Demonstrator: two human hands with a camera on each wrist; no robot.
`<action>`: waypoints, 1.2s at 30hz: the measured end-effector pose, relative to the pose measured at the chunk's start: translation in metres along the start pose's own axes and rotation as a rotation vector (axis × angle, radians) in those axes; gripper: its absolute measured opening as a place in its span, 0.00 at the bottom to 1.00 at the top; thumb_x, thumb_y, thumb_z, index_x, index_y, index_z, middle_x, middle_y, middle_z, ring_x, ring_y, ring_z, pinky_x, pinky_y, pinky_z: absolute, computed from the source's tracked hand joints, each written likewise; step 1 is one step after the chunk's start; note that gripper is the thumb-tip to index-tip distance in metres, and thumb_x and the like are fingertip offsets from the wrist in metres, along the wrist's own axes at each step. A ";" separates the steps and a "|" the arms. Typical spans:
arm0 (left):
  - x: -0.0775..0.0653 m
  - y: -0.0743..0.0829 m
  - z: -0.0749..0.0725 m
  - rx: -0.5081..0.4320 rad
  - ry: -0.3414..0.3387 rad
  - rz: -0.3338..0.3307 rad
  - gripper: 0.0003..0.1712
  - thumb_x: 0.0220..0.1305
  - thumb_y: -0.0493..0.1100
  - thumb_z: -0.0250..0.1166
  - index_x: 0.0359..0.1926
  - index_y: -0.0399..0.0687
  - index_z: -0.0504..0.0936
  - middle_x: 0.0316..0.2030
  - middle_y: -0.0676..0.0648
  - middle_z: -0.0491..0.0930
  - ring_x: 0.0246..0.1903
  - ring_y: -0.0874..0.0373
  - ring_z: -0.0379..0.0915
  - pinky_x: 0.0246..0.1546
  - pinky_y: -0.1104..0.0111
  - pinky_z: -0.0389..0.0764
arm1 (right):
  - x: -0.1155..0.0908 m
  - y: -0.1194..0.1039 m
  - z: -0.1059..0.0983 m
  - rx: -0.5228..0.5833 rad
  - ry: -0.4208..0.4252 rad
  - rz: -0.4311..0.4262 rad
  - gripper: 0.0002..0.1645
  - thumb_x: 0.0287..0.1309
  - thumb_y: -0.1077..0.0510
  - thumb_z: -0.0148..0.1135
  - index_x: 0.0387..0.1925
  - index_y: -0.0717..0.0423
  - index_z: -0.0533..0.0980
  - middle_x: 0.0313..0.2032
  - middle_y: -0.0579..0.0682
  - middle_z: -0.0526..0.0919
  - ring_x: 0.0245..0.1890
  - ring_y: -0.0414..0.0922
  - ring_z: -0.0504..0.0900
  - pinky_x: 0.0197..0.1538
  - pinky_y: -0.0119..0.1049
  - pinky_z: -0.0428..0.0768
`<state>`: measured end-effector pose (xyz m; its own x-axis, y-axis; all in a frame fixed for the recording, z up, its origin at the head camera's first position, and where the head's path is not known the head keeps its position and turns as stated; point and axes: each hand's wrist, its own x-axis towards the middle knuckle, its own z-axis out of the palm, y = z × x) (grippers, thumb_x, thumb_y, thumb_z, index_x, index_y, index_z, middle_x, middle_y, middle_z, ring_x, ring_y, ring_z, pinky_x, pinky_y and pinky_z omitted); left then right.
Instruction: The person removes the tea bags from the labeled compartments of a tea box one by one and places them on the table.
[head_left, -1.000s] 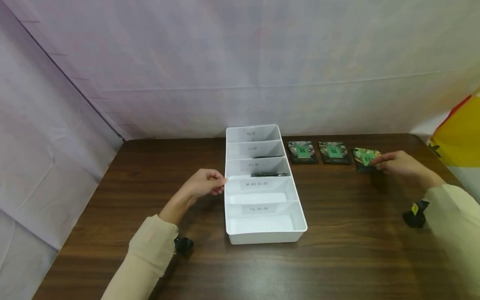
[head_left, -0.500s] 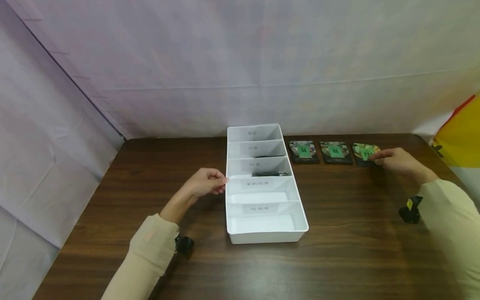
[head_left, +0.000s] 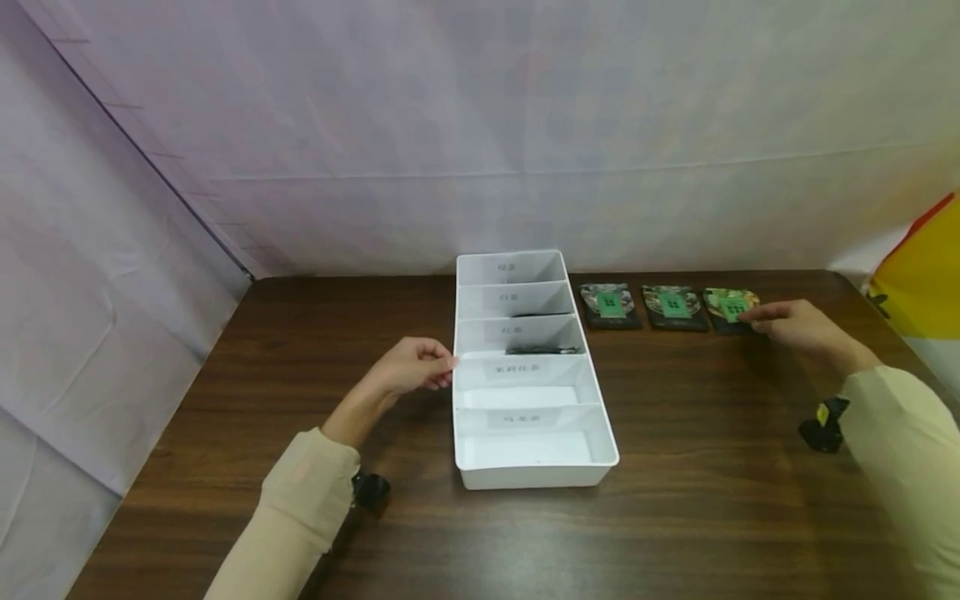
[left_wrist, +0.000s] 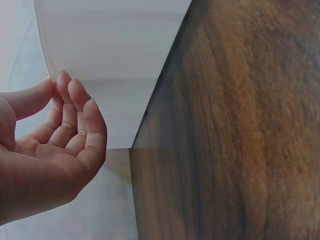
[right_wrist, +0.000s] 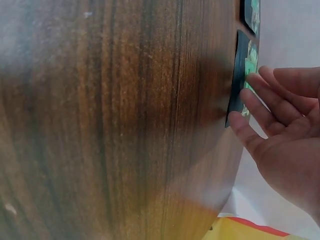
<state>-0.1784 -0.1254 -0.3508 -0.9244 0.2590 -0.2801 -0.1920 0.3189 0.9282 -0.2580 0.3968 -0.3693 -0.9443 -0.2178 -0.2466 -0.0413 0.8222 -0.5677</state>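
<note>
My left hand (head_left: 416, 365) pinches the left rim of a long white divided storage box (head_left: 536, 477) between thumb and fingertips. In the left wrist view, that thumb and forefinger meet at the rim (left_wrist: 46, 65). On the right, my right hand (head_left: 798, 329) is over a dark sachet (head_left: 726, 307) with a green label and yellow-green print, its fingertips on the sachet's right side. The right wrist view shows those fingers (right_wrist: 272, 107) fairly straight against the sachet (right_wrist: 239, 75), which lies flat on the table.
Two similar dark sachets, one (head_left: 610, 306) by the box and one (head_left: 674, 307) in the middle, complete a row along the back edge. Dark flat packets (head_left: 543, 350) stand in box compartments. White cloth (head_left: 480, 167) hangs behind the brown table (head_left: 697, 500); yellow-red fabric (head_left: 918, 283) hangs at right.
The rightmost sachet has shifted slightly back and left into line with the others and now lies flat. My right hand moved with it; my left hand keeps its place at the rim.
</note>
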 end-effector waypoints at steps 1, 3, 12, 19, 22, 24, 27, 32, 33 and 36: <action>0.000 0.000 0.000 0.000 -0.001 0.001 0.08 0.63 0.34 0.57 0.33 0.29 0.74 0.18 0.50 0.73 0.21 0.62 0.71 0.32 0.64 0.77 | 0.000 0.000 0.000 -0.004 0.006 -0.002 0.26 0.68 0.58 0.38 0.56 0.78 0.62 0.55 0.78 0.60 0.54 0.68 0.61 0.52 0.61 0.63; 0.000 0.000 0.000 -0.004 -0.001 0.005 0.07 0.63 0.34 0.57 0.32 0.29 0.74 0.18 0.49 0.74 0.21 0.62 0.71 0.32 0.65 0.77 | -0.001 0.001 0.000 0.006 0.010 0.001 0.26 0.68 0.58 0.39 0.56 0.77 0.62 0.55 0.78 0.60 0.54 0.67 0.61 0.52 0.61 0.63; 0.000 -0.001 -0.001 -0.006 0.002 0.012 0.07 0.63 0.33 0.57 0.33 0.29 0.74 0.19 0.49 0.74 0.21 0.61 0.71 0.32 0.64 0.77 | -0.011 -0.012 -0.008 -0.016 0.030 0.007 0.25 0.68 0.57 0.39 0.56 0.75 0.64 0.55 0.75 0.64 0.52 0.64 0.66 0.47 0.56 0.70; 0.000 -0.001 -0.002 -0.005 0.006 0.008 0.08 0.63 0.33 0.57 0.33 0.28 0.74 0.19 0.49 0.74 0.21 0.61 0.71 0.32 0.64 0.77 | -0.021 -0.032 -0.015 -0.051 0.071 -0.001 0.28 0.68 0.50 0.41 0.55 0.71 0.67 0.50 0.73 0.70 0.41 0.57 0.74 0.35 0.44 0.76; -0.001 -0.001 -0.001 -0.005 0.009 0.003 0.07 0.63 0.33 0.57 0.33 0.28 0.74 0.19 0.49 0.74 0.21 0.61 0.71 0.33 0.63 0.77 | -0.024 -0.043 -0.017 -0.072 0.092 -0.028 0.31 0.67 0.45 0.43 0.55 0.68 0.68 0.51 0.72 0.70 0.41 0.58 0.76 0.36 0.46 0.77; -0.001 -0.001 -0.001 -0.002 0.009 0.002 0.07 0.63 0.33 0.57 0.33 0.29 0.74 0.19 0.49 0.74 0.21 0.61 0.71 0.33 0.63 0.77 | -0.026 -0.053 -0.017 -0.078 0.092 -0.044 0.33 0.66 0.42 0.44 0.56 0.67 0.68 0.52 0.71 0.69 0.43 0.59 0.75 0.36 0.48 0.77; 0.000 -0.001 -0.001 -0.002 0.010 0.000 0.07 0.63 0.33 0.57 0.33 0.29 0.74 0.19 0.49 0.74 0.21 0.61 0.71 0.33 0.63 0.77 | -0.029 -0.071 -0.016 -0.095 0.080 -0.057 0.34 0.65 0.40 0.44 0.56 0.64 0.68 0.54 0.70 0.68 0.43 0.59 0.74 0.36 0.50 0.76; 0.001 -0.002 -0.001 -0.008 0.004 0.005 0.07 0.63 0.33 0.57 0.33 0.29 0.74 0.20 0.49 0.74 0.21 0.61 0.71 0.33 0.63 0.77 | -0.034 -0.103 -0.012 -0.101 0.060 -0.114 0.30 0.66 0.42 0.44 0.57 0.61 0.68 0.56 0.68 0.68 0.47 0.61 0.73 0.42 0.55 0.72; 0.001 -0.001 -0.001 -0.008 0.002 0.003 0.07 0.63 0.33 0.57 0.33 0.29 0.74 0.20 0.49 0.74 0.21 0.61 0.71 0.33 0.64 0.77 | -0.034 -0.109 -0.012 -0.097 0.057 -0.131 0.29 0.66 0.44 0.45 0.57 0.61 0.68 0.56 0.67 0.69 0.48 0.61 0.72 0.44 0.56 0.71; 0.000 -0.001 0.000 -0.010 0.001 0.002 0.07 0.63 0.33 0.57 0.33 0.29 0.74 0.20 0.49 0.74 0.21 0.61 0.71 0.33 0.64 0.77 | -0.035 -0.125 -0.008 -0.101 0.069 -0.188 0.25 0.66 0.48 0.47 0.56 0.61 0.70 0.53 0.64 0.73 0.49 0.59 0.73 0.45 0.55 0.71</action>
<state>-0.1782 -0.1255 -0.3518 -0.9251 0.2585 -0.2782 -0.1936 0.3090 0.9311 -0.2225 0.3060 -0.2832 -0.9369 -0.3386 -0.0872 -0.2482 0.8198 -0.5160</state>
